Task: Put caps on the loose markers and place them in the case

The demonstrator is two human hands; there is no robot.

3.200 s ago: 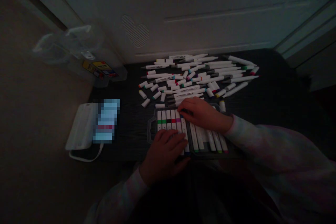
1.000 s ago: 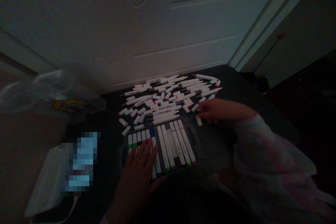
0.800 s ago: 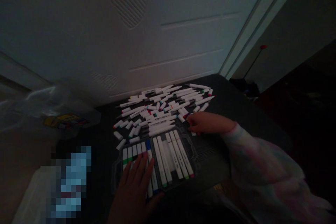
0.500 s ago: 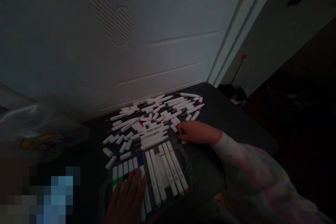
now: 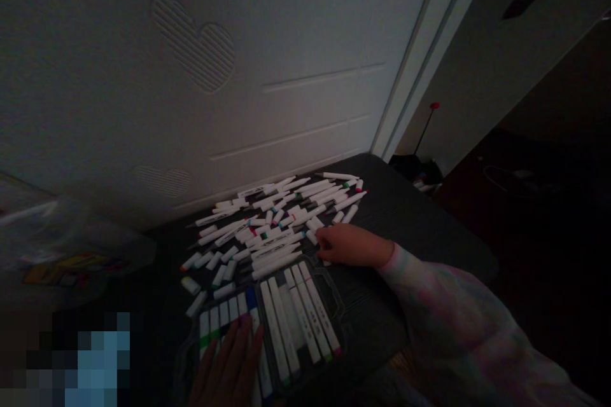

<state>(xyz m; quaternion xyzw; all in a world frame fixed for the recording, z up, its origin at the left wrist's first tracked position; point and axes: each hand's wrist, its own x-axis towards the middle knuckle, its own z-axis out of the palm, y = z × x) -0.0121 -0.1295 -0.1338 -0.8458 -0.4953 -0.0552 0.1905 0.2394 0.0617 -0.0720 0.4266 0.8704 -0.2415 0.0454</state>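
In dim light, a dark plastic marker case (image 5: 334, 296) lies open on a dark mat, with white markers (image 5: 291, 321) lined up in its slots. My left hand (image 5: 229, 365) lies flat on the markers at the case's left side, fingers stretched out. My right hand (image 5: 346, 246) rests just beyond the case's far right corner, at the near edge of a loose pile of white markers and caps (image 5: 277, 222). Its fingers are curled at a cap or marker there; I cannot make out what they hold.
A white panelled door (image 5: 238, 76) with heart shapes stands behind the pile. A clear plastic bag (image 5: 67, 254) lies at the left. A blurred lit screen (image 5: 86, 362) sits at the bottom left. The dark mat (image 5: 429, 229) ends at the right, beside dark floor.
The view has tilted up and right, so the case and hands sit lower in frame. My right hand left the case and went to the pile's near right edge. My left hand stayed on the markers.
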